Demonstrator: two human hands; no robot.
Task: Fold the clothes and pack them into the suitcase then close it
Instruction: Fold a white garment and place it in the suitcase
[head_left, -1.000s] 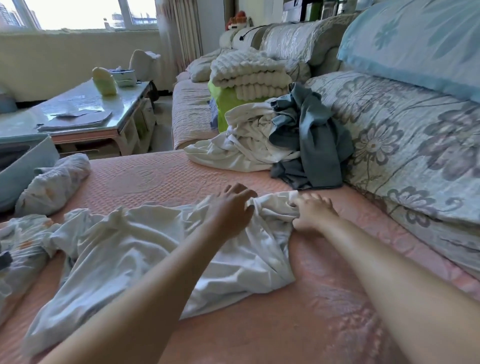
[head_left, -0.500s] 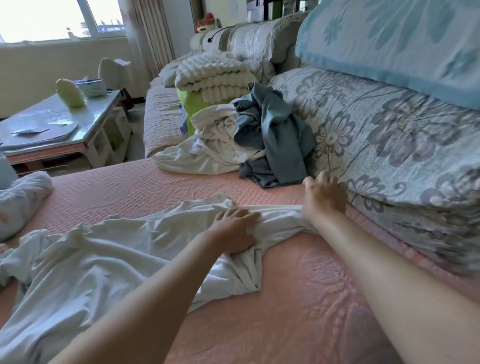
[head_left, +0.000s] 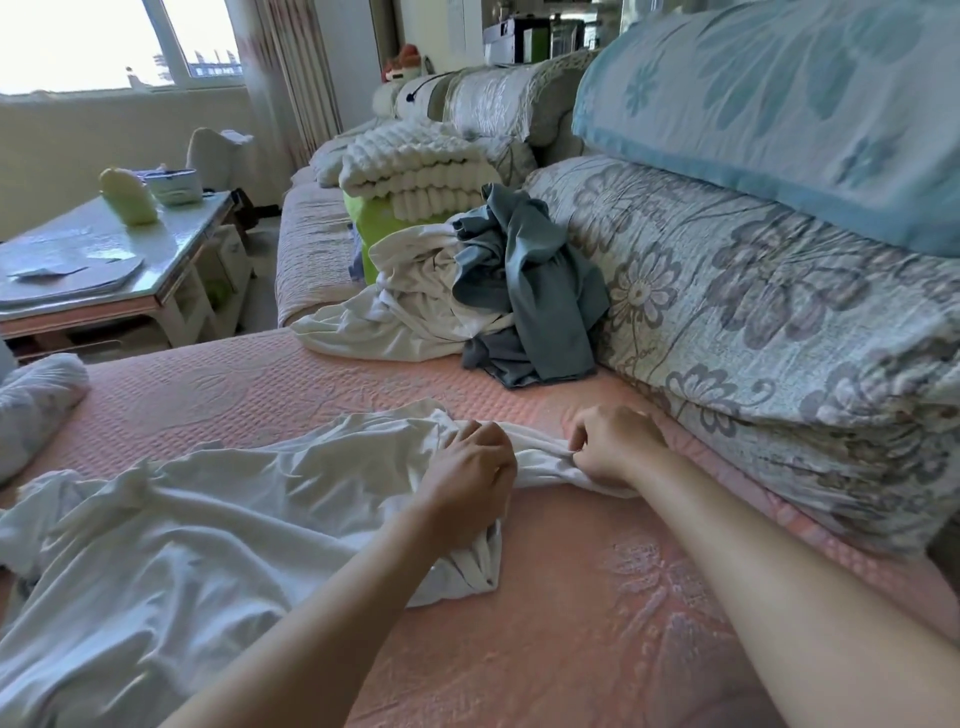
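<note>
- Now the pink sofa seat (head_left: 597, 597) carries all the clothes.
- Floral back cushion (head_left: 753, 312) runs along the seat's right edge.
- White garment (head_left: 208, 545) lies crumpled over the seat's left half, with its bunched end reaching toward the right edge.
- Heap of white and grey-blue clothes (head_left: 498, 291) sits at the far right corner, unmoved.
- Right hand (head_left: 615, 447) pinches the garment's end with curled fingers. It has drawn back from the cushion toward the left hand.
- Left hand (head_left: 467, 467) grips the cloth just beside it, as before.
</note>
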